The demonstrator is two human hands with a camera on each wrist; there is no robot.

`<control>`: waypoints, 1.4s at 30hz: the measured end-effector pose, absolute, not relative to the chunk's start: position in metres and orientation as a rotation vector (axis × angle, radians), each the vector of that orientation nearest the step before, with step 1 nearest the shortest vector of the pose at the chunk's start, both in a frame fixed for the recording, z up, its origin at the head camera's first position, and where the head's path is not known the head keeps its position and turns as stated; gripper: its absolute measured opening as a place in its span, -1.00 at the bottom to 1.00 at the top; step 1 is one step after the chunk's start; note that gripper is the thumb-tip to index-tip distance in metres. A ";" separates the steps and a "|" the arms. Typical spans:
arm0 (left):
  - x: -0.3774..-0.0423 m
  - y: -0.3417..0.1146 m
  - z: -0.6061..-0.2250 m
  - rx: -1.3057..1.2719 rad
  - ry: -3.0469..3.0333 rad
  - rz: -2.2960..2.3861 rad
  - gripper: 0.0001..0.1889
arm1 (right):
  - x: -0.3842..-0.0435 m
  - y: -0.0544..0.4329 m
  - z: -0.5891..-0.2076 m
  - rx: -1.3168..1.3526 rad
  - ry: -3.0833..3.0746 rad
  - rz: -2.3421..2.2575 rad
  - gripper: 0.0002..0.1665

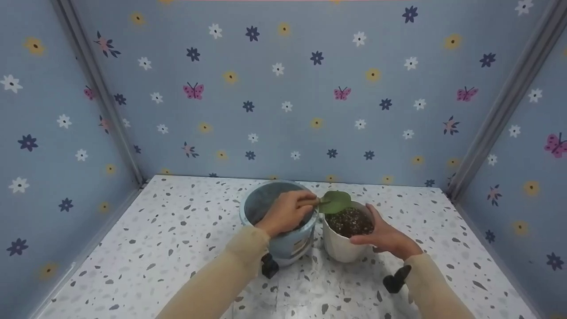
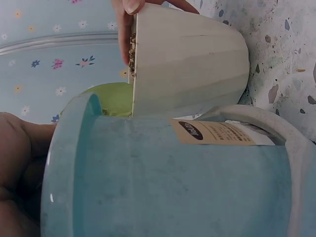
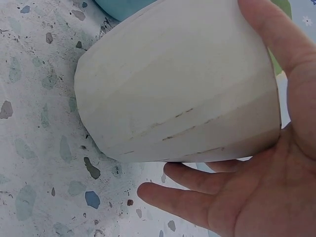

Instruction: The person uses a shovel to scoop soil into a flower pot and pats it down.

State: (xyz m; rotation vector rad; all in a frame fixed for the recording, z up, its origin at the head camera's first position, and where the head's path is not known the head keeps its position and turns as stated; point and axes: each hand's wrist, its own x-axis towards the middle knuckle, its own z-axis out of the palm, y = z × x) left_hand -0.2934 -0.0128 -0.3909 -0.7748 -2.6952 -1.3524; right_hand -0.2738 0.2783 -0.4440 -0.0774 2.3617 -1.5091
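My left hand [image 1: 285,210] reaches over the blue bucket [image 2: 182,182] and grips the handle of a small green trowel [image 1: 335,202]. The trowel's blade extends past the bucket's rim and overlaps the far left edge of a white flowerpot [image 1: 341,248]. Dark soil [image 1: 350,221] with pale specks fills that pot close to its top. My right hand [image 1: 390,235] holds the pot from its right side, thumb at the near rim and fingers [image 3: 182,202] round the far side. In the left wrist view the green blade [image 2: 111,98] shows between bucket and pot.
The bucket stands close left of the pot, with a brown label [image 2: 212,132] and a pale handle [image 2: 296,163] on its side. Both stand on a white speckled tabletop [image 1: 177,235]. Flower-patterned blue walls [image 1: 283,88] enclose the back and both sides.
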 end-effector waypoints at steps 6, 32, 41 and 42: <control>-0.293 -0.024 -0.397 -0.845 -2.638 -1.469 -0.65 | -0.274 0.276 -0.444 -0.094 2.356 -1.511 0.52; -0.294 -0.096 -0.367 -0.574 -2.547 -1.651 -0.69 | -0.274 0.277 -0.446 -0.060 2.392 -1.481 0.53; -0.295 -0.122 -0.356 -0.588 -2.805 -1.436 -0.70 | -0.273 0.278 -0.445 -0.060 2.397 -1.466 0.50; -0.295 -0.124 -0.354 -0.629 -2.843 -1.415 -0.71 | -0.273 0.278 -0.445 -0.057 2.397 -1.465 0.50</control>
